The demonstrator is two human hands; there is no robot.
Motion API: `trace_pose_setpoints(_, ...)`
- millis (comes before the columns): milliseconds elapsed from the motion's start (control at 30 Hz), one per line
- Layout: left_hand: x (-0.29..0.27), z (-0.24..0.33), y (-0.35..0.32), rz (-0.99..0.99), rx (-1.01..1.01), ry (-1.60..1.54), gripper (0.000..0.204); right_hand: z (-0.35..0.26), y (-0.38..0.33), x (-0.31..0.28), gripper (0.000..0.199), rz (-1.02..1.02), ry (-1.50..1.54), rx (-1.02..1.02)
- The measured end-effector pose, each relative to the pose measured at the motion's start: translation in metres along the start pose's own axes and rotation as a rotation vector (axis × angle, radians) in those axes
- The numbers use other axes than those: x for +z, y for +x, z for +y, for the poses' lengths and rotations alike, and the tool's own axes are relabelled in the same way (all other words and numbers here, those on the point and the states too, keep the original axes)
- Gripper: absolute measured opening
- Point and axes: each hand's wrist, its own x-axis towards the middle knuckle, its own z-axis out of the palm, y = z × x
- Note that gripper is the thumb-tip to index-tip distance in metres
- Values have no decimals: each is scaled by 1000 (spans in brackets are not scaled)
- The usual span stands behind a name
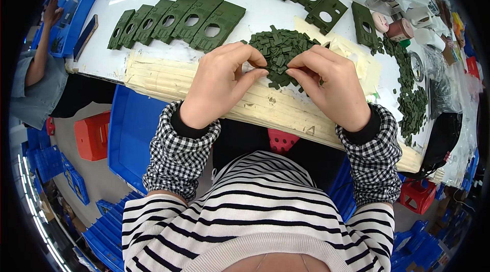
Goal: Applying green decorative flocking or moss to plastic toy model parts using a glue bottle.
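A heap of small flat dark green plastic pieces (280, 47) lies near the front edge of the white table. At its left side, my left hand (219, 80) is closed in a pinch, thumb against forefinger. My right hand (332, 83) pinches in the same way at the heap's right side. Whatever sits between the fingertips of either hand is too small or too hidden to make out. Beyond my left hand, several green plates with round holes (191, 21) lie overlapping in a row.
More holed green plates (317, 1) lie at the back, and a single one (363, 23) to the right. Another band of small green pieces (411, 93) runs along the right. Tape (163, 74) covers the front edge. A blue bin (135, 129) stands below left; another person's arm (43, 42) shows far left.
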Motion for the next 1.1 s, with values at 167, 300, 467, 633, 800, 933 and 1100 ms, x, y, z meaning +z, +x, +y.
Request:
trace_pose_setpoints(167, 6, 2, 9, 8, -51, -324, 14, -2, 3, 2, 13, 61, 224, 23)
trace_pose_setpoints(300, 15, 9, 19, 20, -138, -556, 14, -2, 2, 0, 13, 112, 218, 109)
trace_pose_setpoints(467, 19, 5, 24, 22, -145, -657, 14, 0, 2, 1, 10, 135, 204, 147)
trace_pose_setpoints(633, 12, 3, 26, -62, -215, -857, 15, -3, 1, 1, 10, 98, 617, 322)
trace_pose_setpoints(800, 14, 3, 26, 9, -217, -884, 18, -5, 2, 3, 11, 176, 540, 330)
trace_pose_setpoints(933, 19, 5, 26, 27, -202, -819, 20, -3, 2, 5, 12, 217, 370, 273)
trace_pose_setpoints(1100, 20, 2, 27, 6, -154, -766, 18, -1, 1, 8, 12, 202, 289, 205)
